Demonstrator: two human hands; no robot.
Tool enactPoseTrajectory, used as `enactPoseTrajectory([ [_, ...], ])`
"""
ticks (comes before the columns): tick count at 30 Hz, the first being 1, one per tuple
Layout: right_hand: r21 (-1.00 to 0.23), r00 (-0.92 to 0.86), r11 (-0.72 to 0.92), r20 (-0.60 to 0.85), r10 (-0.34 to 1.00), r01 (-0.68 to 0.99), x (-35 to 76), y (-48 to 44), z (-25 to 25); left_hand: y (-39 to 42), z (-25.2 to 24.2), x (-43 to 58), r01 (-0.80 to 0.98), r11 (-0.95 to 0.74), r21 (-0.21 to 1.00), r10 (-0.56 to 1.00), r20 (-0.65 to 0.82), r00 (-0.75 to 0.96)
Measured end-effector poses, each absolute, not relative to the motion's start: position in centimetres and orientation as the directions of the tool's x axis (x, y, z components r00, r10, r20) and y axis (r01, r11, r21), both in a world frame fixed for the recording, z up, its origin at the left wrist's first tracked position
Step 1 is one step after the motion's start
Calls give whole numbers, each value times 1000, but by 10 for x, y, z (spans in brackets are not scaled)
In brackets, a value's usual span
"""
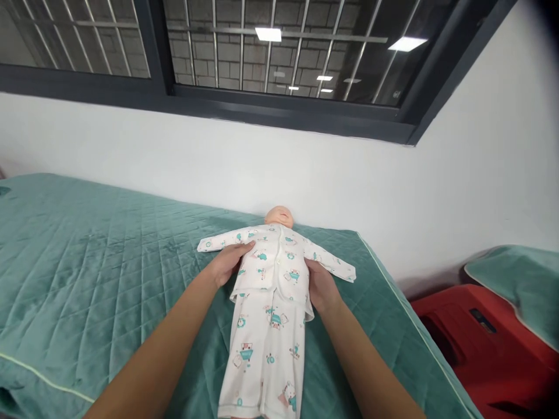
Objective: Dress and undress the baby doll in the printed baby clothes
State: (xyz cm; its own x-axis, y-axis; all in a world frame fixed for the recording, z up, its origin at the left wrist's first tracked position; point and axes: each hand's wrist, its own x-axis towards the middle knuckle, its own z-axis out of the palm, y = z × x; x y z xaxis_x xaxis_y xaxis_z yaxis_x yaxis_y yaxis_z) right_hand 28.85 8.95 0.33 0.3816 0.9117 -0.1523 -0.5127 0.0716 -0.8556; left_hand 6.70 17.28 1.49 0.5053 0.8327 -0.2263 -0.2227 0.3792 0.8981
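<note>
A baby doll [279, 216] lies on its back on the green quilted cover, its head near the wall. It wears a white printed jacket [267, 262] with long sleeves spread to both sides, and matching trousers [264, 355] that reach toward me. My left hand [229, 262] holds the doll's left-hand side as I see it, thumb on the jacket front below the sleeve. On the opposite side, my right hand [322, 286] grips the doll under the other sleeve, its fingers partly hidden behind the jacket. No doll hands show at the sleeve ends.
The green quilted cover [109, 256] spreads over the bed-like surface, with its piped edge at the right. Beyond that edge stand red plastic stools [493, 343] with green cloth [519, 282] on top. Behind rises a white wall [174, 157] under a dark-framed barred window [279, 107].
</note>
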Motion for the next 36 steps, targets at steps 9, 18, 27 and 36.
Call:
enactPoseTrajectory([
  [9,-837,330,-7,-224,917,-547,310,111,9,192,4,88,-277,400,874,848,-239,473],
  [18,-718,376,29,-329,866,-696,342,110,-3,179,-8,65,-131,282,950,902,-216,373],
  [27,-685,512,176,-325,795,-707,366,104,-2,196,-13,50,-533,334,777,942,-280,183],
  [36,-697,644,257,-371,669,-669,372,93,0,203,-16,44,-684,56,728,963,-220,-156],
])
